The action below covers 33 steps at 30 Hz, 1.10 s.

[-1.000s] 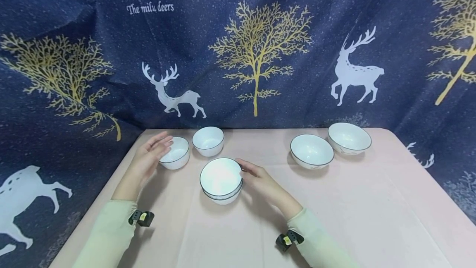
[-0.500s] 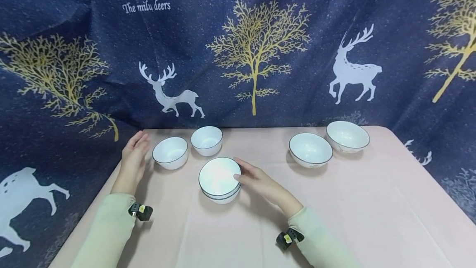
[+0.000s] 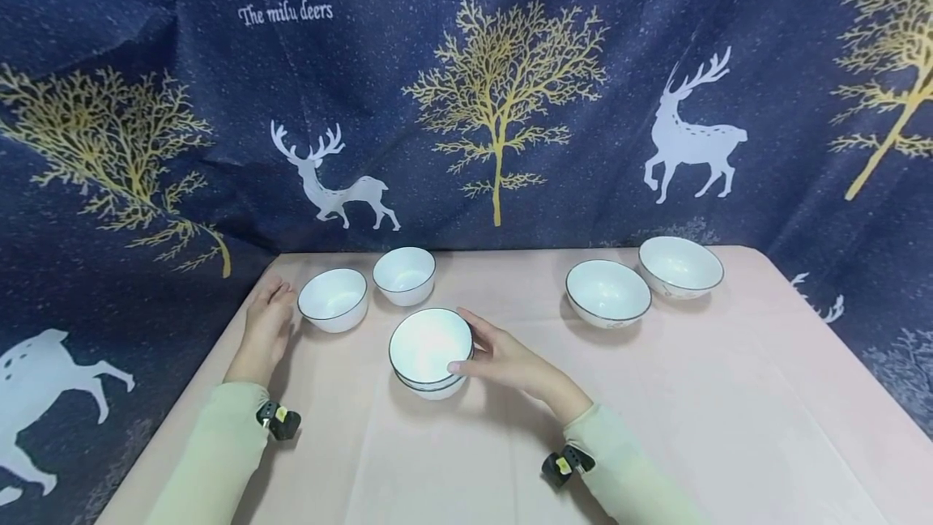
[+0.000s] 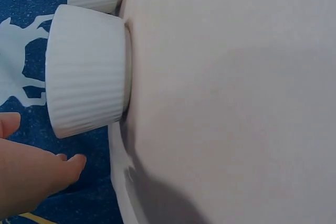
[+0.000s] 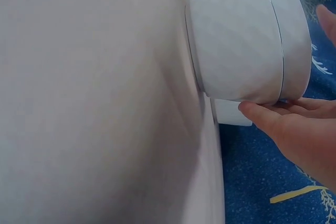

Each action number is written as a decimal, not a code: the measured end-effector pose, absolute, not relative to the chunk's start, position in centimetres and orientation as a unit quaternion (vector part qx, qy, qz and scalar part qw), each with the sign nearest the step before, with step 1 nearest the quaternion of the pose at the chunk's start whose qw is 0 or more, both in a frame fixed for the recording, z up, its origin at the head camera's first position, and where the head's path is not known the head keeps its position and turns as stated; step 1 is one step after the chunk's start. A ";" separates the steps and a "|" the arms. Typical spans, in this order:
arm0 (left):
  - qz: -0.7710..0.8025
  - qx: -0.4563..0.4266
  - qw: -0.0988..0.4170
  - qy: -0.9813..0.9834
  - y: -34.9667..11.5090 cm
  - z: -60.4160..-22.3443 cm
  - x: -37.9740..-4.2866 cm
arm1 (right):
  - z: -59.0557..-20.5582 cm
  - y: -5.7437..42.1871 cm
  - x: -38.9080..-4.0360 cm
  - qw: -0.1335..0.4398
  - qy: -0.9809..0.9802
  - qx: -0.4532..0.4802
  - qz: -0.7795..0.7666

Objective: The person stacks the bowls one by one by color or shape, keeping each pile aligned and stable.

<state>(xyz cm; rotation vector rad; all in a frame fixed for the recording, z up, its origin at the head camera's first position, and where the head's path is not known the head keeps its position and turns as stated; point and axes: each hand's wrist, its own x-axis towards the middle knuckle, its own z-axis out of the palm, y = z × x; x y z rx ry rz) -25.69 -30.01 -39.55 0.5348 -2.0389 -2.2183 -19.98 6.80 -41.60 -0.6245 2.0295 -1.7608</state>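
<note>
Two stacked white bowls (image 3: 432,351) with dark rims stand mid-table in the head view. My right hand (image 3: 506,359) is at their right side, its thumb reaching over the rim. In the right wrist view its fingers (image 5: 286,124) lie fairly straight against the stack's outer wall, while the thumb (image 5: 326,22) stands apart from the rim. My left hand (image 3: 266,324) is just left of a single white bowl (image 3: 333,300). The left wrist view shows its thumb and fingers spread apart, with a gap to that ribbed bowl (image 4: 86,72).
Behind the left bowl stands another small white bowl (image 3: 404,275). Two wider white bowls are at the back right, one nearer (image 3: 608,293) and one farther (image 3: 681,267). A dark blue cloth (image 3: 452,104) with deer and trees hangs behind the pink-covered table (image 3: 692,420).
My left hand has moved from over the left bowl to its left side, then lowered. My right thumb has come farther over the stack's rim. The bowls have stayed in place.
</note>
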 end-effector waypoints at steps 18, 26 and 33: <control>-0.717 0.196 -0.032 -0.668 -29.5 -41.3 -26.3 | -41.7 6.5 -20.4 0.179 0.743 -0.231 -0.603; -0.700 0.235 -0.048 -0.672 -29.4 -41.6 -26.4 | -41.8 6.7 -20.2 0.178 0.744 -0.229 -0.602; -0.706 0.233 -0.063 -0.666 -29.7 -41.5 -26.0 | -41.9 6.6 -20.0 0.179 0.745 -0.234 -0.599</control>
